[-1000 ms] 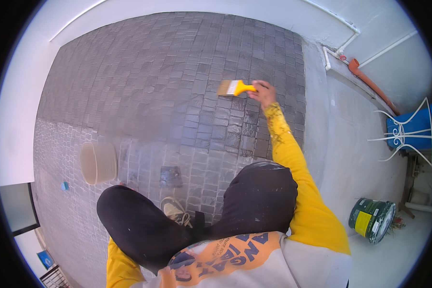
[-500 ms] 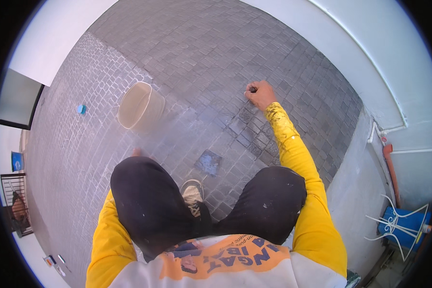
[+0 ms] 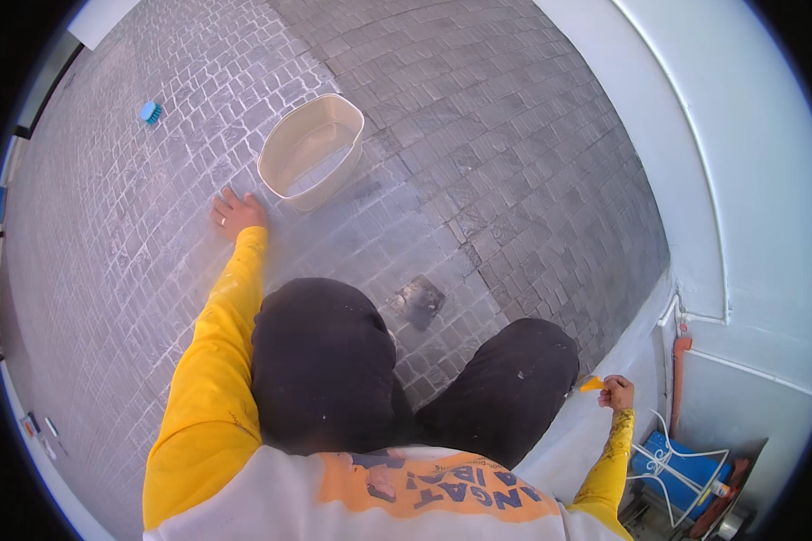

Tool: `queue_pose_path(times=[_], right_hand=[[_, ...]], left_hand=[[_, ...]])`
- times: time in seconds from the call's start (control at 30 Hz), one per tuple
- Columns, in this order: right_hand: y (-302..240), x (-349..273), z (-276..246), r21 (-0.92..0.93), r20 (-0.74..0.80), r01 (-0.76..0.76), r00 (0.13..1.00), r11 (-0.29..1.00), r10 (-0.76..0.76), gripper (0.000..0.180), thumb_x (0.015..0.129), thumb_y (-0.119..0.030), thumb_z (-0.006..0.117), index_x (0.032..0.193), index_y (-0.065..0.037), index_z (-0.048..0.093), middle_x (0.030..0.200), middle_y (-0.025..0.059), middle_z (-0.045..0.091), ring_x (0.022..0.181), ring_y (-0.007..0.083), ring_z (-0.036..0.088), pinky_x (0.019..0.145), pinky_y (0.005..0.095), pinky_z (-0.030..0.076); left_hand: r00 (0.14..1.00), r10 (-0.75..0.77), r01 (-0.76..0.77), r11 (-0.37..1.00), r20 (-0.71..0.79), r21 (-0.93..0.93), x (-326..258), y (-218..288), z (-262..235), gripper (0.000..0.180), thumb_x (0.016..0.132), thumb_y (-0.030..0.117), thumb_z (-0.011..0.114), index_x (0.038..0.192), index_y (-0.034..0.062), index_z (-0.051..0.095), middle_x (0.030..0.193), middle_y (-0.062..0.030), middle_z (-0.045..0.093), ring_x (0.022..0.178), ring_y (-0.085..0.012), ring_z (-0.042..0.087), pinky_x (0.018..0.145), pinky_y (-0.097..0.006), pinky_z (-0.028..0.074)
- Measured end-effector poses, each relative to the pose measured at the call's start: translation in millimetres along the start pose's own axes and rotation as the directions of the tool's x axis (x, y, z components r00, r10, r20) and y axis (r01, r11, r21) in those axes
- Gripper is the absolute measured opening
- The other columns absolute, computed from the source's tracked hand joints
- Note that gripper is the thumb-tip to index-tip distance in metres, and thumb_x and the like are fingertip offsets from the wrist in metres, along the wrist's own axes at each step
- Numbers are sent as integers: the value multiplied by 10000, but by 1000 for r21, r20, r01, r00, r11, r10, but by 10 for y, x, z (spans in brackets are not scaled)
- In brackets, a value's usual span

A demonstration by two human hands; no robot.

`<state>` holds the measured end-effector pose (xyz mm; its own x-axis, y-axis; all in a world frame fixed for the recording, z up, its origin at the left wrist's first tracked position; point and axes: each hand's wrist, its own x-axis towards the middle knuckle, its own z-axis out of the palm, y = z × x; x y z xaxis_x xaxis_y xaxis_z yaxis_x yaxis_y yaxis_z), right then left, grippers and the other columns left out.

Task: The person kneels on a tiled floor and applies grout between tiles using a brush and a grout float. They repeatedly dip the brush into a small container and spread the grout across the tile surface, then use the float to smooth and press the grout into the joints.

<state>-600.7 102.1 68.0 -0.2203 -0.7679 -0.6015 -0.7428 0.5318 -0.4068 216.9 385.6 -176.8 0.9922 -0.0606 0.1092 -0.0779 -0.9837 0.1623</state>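
My left hand (image 3: 237, 212) lies on the grey brick paving (image 3: 189, 307) with its fingers spread, a ring on one of them. It holds nothing. The beige plastic tub (image 3: 311, 149) stands just beyond it to the right, with no contact between them. Out to the right, beside my right knee, my right hand (image 3: 616, 393) is closed on a small flat yellow tool (image 3: 593, 384) whose exact kind I cannot make out. A dark, shiny square patch (image 3: 419, 302) shows on the paving between my knees; whether it is a plate or a stain, I cannot tell.
A blue scrub brush (image 3: 151, 112) lies on the paving at the far left. Along the right runs a white wall (image 3: 695, 180) with white pipes and an orange pipe (image 3: 681, 361). At its foot are a blue container (image 3: 686, 473) and a white metal frame (image 3: 663, 455).
My right hand has drawn back from the paving ahead to beside my right knee, and the yellow tool now shows. My left hand, mostly hidden before, has reached forward. My view has shifted.
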Motion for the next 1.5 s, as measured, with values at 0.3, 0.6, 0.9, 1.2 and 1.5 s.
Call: queue_pose_path(times=[0.3,0.6,0.9,1.2,1.5], right_hand=[[-4142,172,3457,-527,537,807,559,265,-632,590,787,-539,621,1079,-33,702,887,230,701,868,353,693,798,419,535],[-6253,-124,4592,357,195,705,586,613,-787,281,788,-215,713,953,12,695,688,112,661,593,163,662,518,301,529],[-3193,1351,1184,151,-62,144,989,978,-136,339,795,-246,713,1098,-100,676,738,71,655,522,146,596,465,322,510],[-5791,1528,3574,-744,29,433,783,509,-622,527,721,-411,694,1141,-95,710,1137,190,690,1099,359,646,920,429,517],[-6839,753,4393,463,393,497,627,734,-673,415,903,-297,674,1277,-148,570,791,-7,584,639,101,556,571,294,486]], left_hand=[[999,-15,14,1000,30,22,-21,145,-101,614,968,381,365,1517,112,310,1589,-183,231,1459,-421,170,1165,-580,123],[994,-23,17,998,103,53,19,153,-163,624,983,382,347,1547,135,248,1618,-160,171,1475,-427,139,1172,-594,83],[992,-7,-4,996,127,87,48,173,-196,623,988,367,346,1551,127,229,1625,-155,147,1479,-428,120,1176,-589,87],[982,-46,40,999,186,33,80,210,-286,652,958,347,380,1544,102,238,1625,-172,138,1486,-430,90,1181,-583,52],[980,-46,44,999,193,16,55,205,-270,668,953,346,384,1546,83,223,1624,-170,146,1487,-428,85,1179,-592,40]])
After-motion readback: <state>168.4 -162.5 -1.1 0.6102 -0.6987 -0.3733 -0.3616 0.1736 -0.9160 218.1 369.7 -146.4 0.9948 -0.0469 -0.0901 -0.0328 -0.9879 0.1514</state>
